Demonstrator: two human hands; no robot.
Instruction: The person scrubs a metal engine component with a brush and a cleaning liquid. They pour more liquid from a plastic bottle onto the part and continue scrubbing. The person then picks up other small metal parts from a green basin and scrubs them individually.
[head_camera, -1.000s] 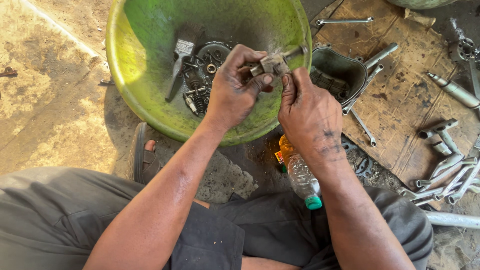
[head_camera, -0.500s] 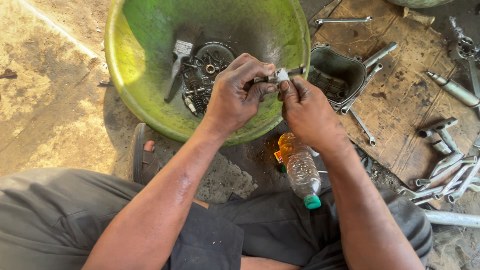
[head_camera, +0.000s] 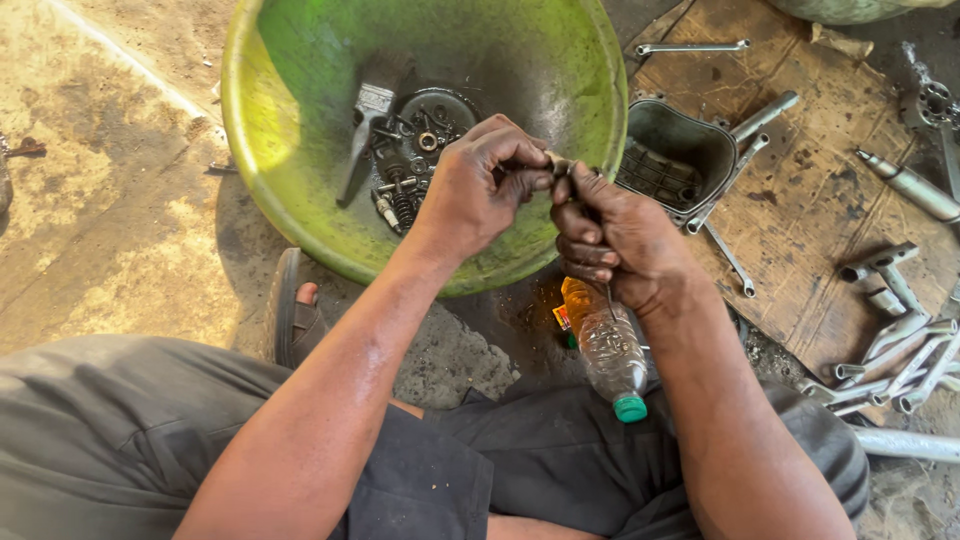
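both hands, left hand (head_camera: 480, 190) & right hand (head_camera: 615, 235), now pinched tighter on small metal part (head_camera: 557, 163) over green basin (head_camera: 300, 230) at 12 o'clock, working it w/ fingertips.

We see a green basin (head_camera: 300, 190) just beyond the hands, with a brush (head_camera: 365, 125) and dark greasy engine parts (head_camera: 415, 150) lying inside it. Below the hands lies a plastic bottle (head_camera: 607, 350) with a green cap — on its side, near the dark trousers (head_camera: 120, 440). To the right of the hands a metal housing (head_camera: 675, 155) sits on a cardboard sheet (head_camera: 830, 190), with a spanner (head_camera: 690, 47) beyond it and socket wrenches (head_camera: 900, 360) — well apart, further right. A sandal (head_camera: 290, 320) shows lower left.
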